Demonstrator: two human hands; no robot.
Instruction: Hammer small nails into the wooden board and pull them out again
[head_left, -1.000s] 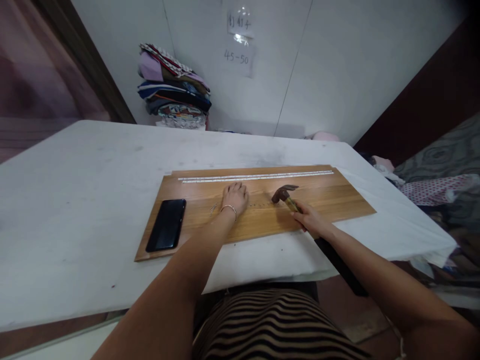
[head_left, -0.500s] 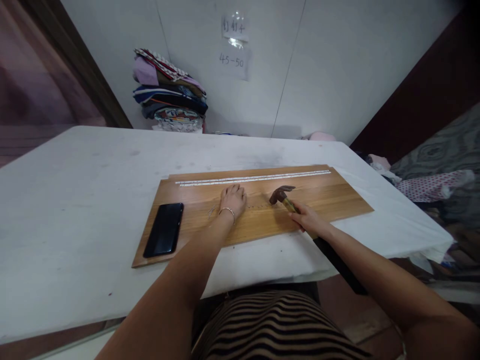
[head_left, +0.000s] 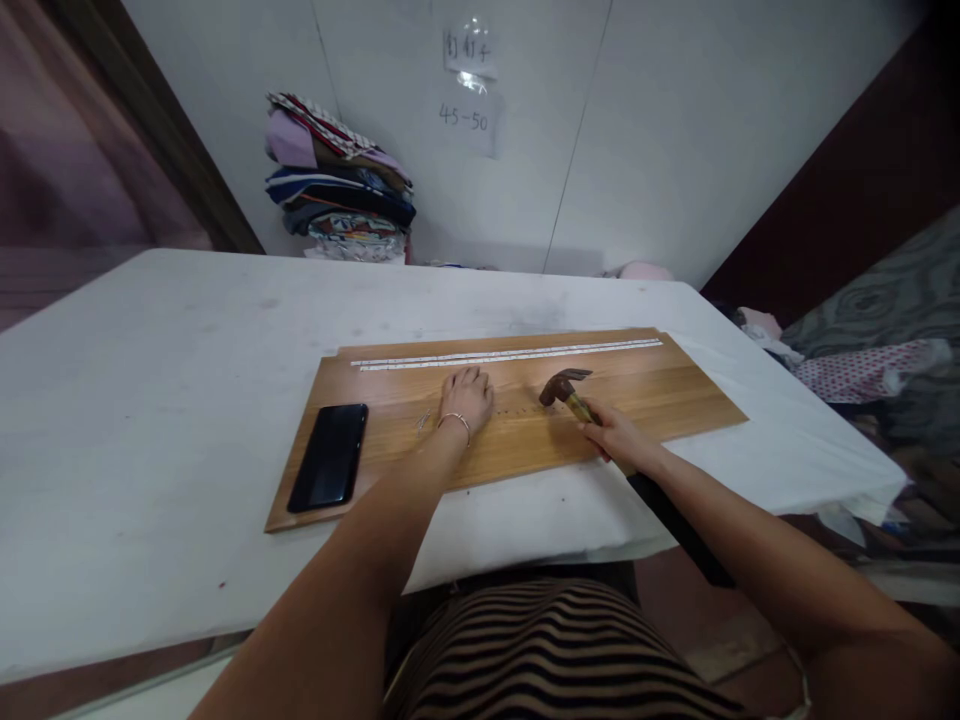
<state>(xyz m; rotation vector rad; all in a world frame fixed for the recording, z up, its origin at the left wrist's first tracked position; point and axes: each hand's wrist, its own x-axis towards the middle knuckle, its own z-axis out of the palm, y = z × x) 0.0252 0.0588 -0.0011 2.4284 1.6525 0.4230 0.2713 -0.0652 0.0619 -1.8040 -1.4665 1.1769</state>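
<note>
My right hand [head_left: 611, 437] grips a claw hammer [head_left: 559, 386] partway up its handle. The rusty brown head hangs just over the wooden board [head_left: 652, 395], and the black handle end points back toward me. Palm down, my left hand [head_left: 468, 397] lies on the board with its fingers stretched forward; anything beneath it is hidden. A short row of small dark nails [head_left: 517, 411] runs along the board between my left hand and the hammer head. Beside my left wrist lies a small bunch of loose nails [head_left: 423, 424].
A black phone [head_left: 328, 458] rests on the board's left end. Two white measuring strips [head_left: 510, 355] run along its far side. The board lies on a white-covered table [head_left: 150, 420]. Folded cloths [head_left: 341, 185] are stacked at the wall, below paper notes [head_left: 465, 120].
Almost nothing differs. Both hands and the hammer hold their places, and only the camera view shifts very slightly.
</note>
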